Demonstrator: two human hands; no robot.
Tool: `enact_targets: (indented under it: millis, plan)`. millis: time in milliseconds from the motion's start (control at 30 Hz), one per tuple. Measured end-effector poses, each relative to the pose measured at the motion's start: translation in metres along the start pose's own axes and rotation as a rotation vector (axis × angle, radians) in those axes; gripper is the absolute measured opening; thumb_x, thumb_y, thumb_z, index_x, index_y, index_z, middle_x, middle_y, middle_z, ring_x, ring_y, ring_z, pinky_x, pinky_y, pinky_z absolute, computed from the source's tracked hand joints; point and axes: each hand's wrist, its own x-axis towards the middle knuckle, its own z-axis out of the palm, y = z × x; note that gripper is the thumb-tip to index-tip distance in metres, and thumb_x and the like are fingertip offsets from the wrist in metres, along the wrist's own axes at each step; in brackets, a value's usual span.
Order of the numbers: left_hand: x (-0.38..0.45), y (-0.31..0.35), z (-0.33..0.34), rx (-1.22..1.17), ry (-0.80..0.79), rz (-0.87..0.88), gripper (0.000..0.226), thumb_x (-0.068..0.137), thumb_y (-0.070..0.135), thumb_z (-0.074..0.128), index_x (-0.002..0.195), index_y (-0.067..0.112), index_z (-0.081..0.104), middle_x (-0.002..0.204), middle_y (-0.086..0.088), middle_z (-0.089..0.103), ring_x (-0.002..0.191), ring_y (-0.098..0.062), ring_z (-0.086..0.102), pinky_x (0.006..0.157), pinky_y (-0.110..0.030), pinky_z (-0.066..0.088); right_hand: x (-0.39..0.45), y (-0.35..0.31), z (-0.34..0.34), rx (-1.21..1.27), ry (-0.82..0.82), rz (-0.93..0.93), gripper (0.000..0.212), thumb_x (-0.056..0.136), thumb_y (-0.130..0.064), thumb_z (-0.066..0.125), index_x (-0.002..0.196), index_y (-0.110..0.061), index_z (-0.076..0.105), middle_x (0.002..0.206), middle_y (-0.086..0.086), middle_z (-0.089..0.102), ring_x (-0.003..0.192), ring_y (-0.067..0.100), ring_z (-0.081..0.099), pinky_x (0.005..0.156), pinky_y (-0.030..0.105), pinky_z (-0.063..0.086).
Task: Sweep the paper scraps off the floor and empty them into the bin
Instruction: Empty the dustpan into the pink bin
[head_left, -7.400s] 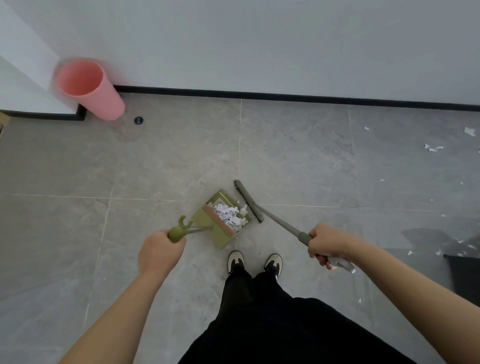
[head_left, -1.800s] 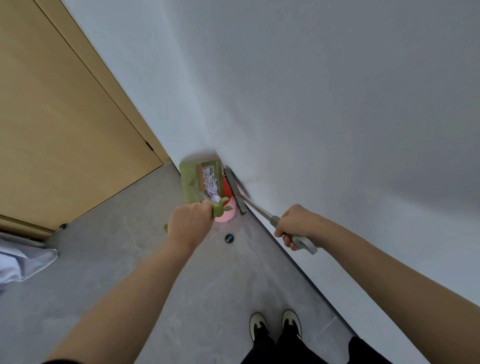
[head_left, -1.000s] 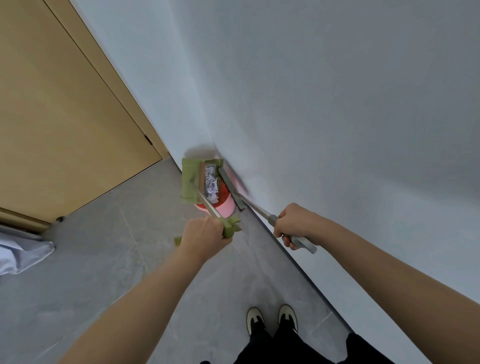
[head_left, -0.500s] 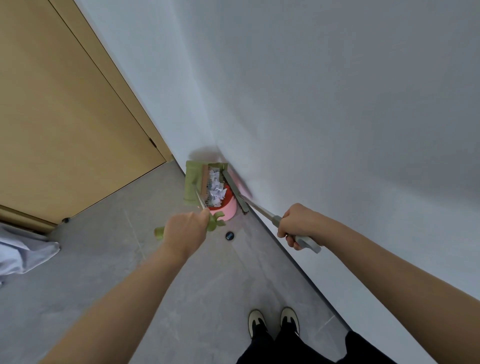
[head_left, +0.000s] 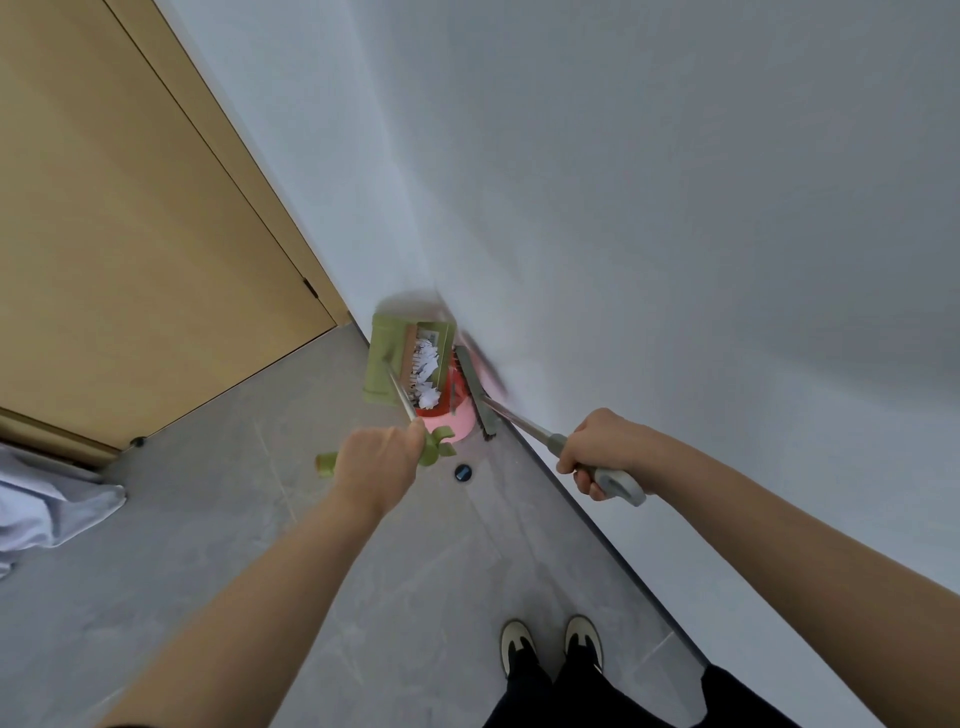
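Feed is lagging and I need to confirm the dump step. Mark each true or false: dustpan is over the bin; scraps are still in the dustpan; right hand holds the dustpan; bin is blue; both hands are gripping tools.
1. Dustpan is over the bin: true.
2. Paper scraps are still in the dustpan: true.
3. Right hand holds the dustpan: false; it grips the broom, and the left hand holds the dustpan handle.
4. Bin is blue: false; it is pink.
5. Both hands are gripping tools: true.

A matt green plastic dustpan (head_left: 383, 364) on a shiny metal rod holds crumpled white paper scraps (head_left: 426, 370) over a smooth pink plastic bin (head_left: 458, 425), above a matt grey stone-look tiled floor (head_left: 218, 519), with a smooth wood-look door (head_left: 130, 234) at upper left and pale cloth (head_left: 47, 509) at left.
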Motion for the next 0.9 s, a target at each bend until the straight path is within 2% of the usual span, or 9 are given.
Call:
enact_targets:
  millis: [100,233,300,400,467,533,600,733,900]
  plan:
    - [0.006,0.003,0.014,-0.033,0.074,0.008,0.033,0.052,0.008,0.086,0.080,0.019,0.074,0.040,0.003,0.051,0.028,-0.020,0.047,0.040,-0.019,0.012,-0.001,-0.002,0.001,0.017,-0.003,0.001,0.019,0.084,0.010,0.051,0.097,-0.004,0.046,0.066,0.010,0.043,0.040,0.015,0.042,0.041,0.019,0.039]
    - [0.006,0.000,0.004,0.067,0.014,0.031,0.030,0.091,0.010,0.053,0.116,0.020,0.063,0.074,0.001,0.069,0.061,-0.021,0.067,0.041,-0.029,0.020,-0.001,-0.006,0.005,0.049,-0.003,0.002,0.018,0.085,0.009,0.050,0.096,-0.004,0.045,0.065,0.009,0.043,0.039,0.014,0.042,0.041,0.018,0.039]
    - [0.005,-0.002,0.004,0.070,0.008,0.038,0.034,0.096,0.009,0.042,0.126,0.020,0.054,0.079,0.002,0.065,0.064,-0.021,0.063,0.042,-0.029,0.022,-0.001,-0.006,0.007,0.049,-0.002,0.004,0.018,0.085,0.009,0.050,0.096,-0.004,0.045,0.065,0.009,0.042,0.040,0.015,0.042,0.041,0.019,0.039]
    - [-0.002,0.003,0.007,0.072,-0.051,0.040,0.033,0.091,0.012,0.055,0.122,0.020,0.062,0.064,0.004,0.060,0.050,-0.015,0.058,0.036,-0.027,0.035,-0.001,-0.006,0.009,0.049,-0.002,0.009,0.018,0.085,0.009,0.051,0.096,-0.005,0.046,0.066,0.009,0.043,0.040,0.015,0.042,0.041,0.018,0.039]
    - [-0.007,0.013,0.019,0.060,-0.041,0.127,0.037,0.097,0.008,0.047,0.134,0.009,0.052,0.077,0.002,0.068,0.063,-0.017,0.067,0.046,-0.028,0.042,-0.001,-0.006,0.010,0.043,-0.003,0.009,0.019,0.085,0.010,0.051,0.096,-0.005,0.046,0.066,0.009,0.043,0.040,0.015,0.042,0.041,0.018,0.039]
    - [-0.010,0.025,0.025,0.058,-0.064,0.255,0.036,0.102,0.006,0.039,0.138,0.003,0.044,0.091,-0.004,0.068,0.075,-0.021,0.069,0.054,-0.030,0.042,-0.001,-0.007,0.011,0.039,-0.005,0.008,0.020,0.085,0.010,0.050,0.097,-0.006,0.046,0.067,0.010,0.042,0.042,0.015,0.042,0.041,0.019,0.039]
    - [-0.012,0.032,0.019,0.094,-0.050,0.297,0.032,0.103,0.007,0.038,0.134,0.003,0.047,0.093,-0.004,0.068,0.073,-0.020,0.067,0.055,-0.029,0.041,0.000,-0.008,0.013,0.038,-0.006,0.005,0.020,0.085,0.010,0.050,0.097,-0.006,0.046,0.065,0.009,0.042,0.041,0.014,0.042,0.041,0.019,0.039]
    - [-0.013,0.028,0.017,0.110,-0.028,0.242,0.029,0.102,0.008,0.042,0.128,0.009,0.054,0.090,-0.001,0.070,0.075,-0.019,0.071,0.052,-0.029,0.041,0.000,-0.010,0.018,0.039,-0.002,0.006,0.020,0.085,0.011,0.050,0.096,-0.005,0.046,0.066,0.009,0.042,0.040,0.014,0.041,0.040,0.019,0.039]
    - [-0.011,0.019,0.011,0.073,-0.055,0.264,0.034,0.103,0.006,0.036,0.135,0.006,0.046,0.097,-0.004,0.068,0.083,-0.024,0.070,0.057,-0.030,0.040,0.000,-0.010,0.021,0.041,-0.003,0.015,0.020,0.086,0.011,0.050,0.097,-0.004,0.046,0.067,0.009,0.042,0.042,0.014,0.041,0.039,0.019,0.039]
